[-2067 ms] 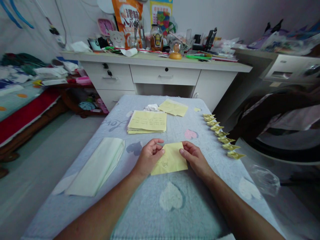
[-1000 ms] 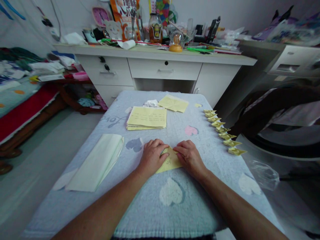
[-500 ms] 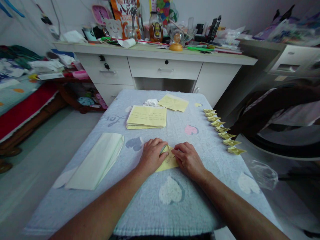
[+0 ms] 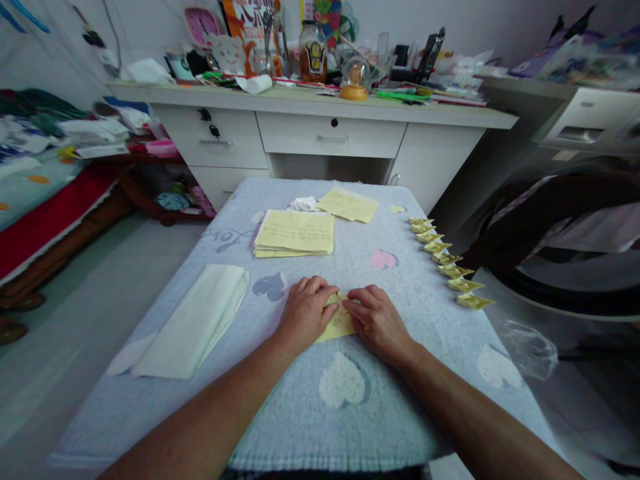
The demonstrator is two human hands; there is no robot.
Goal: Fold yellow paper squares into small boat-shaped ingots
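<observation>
A small folded sheet of yellow paper (image 4: 338, 325) with handwriting lies on the cloth-covered table between my hands. My left hand (image 4: 309, 308) presses its left upper part, fingers curled and thumb on the paper. From the other side my right hand (image 4: 376, 319) pinches the right part, its fingertips close to the left thumb. Both palms hide portions of the sheet. Beyond them sits a stack of yellow paper sheets (image 4: 294, 232). A loose yellow sheet (image 4: 349, 204) lies behind it. Several folded yellow paper boats (image 4: 465, 285) stand in a row along the right edge.
A folded pale cloth or paper (image 4: 197, 327) lies at the left, and a crumpled white tissue (image 4: 303, 205) rests behind the stack. The blue tablecloth (image 4: 400, 413) has heart patterns. A white desk (image 4: 330, 137) with drawers stands behind; a washing machine (image 4: 575, 127) is at right.
My left fingers have closed down over the paper's upper fold, covering the edge that stood up there before. The right hand has hardly moved.
</observation>
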